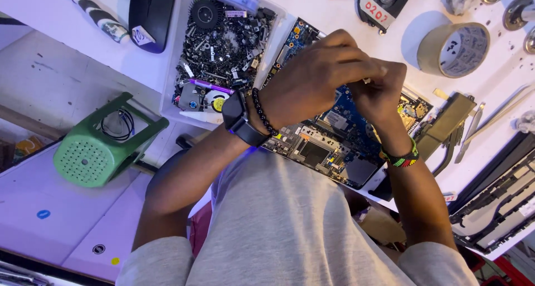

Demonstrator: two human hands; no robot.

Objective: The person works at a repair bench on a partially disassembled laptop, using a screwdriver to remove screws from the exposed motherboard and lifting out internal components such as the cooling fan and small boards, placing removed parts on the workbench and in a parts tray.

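Note:
A blue laptop motherboard (329, 144) lies on the white workbench (390, 35) in front of me. Both my hands are bunched together just above its middle. My left hand (312, 74), with a black watch and a dark bead bracelet at the wrist, has its fingers curled against my right hand (376, 94), which wears a coloured bead band. The fingers meet around something small that I cannot make out. The hands hide the centre of the board.
A white tray (170, 69) of several screws, fans and small parts sits left of the board. A tape roll (454, 49), tweezers (501, 110), a heatsink assembly (443, 127), a laptop casing (496, 199) and a black mouse (150, 13) lie around. A green stool (92, 147) stands below left.

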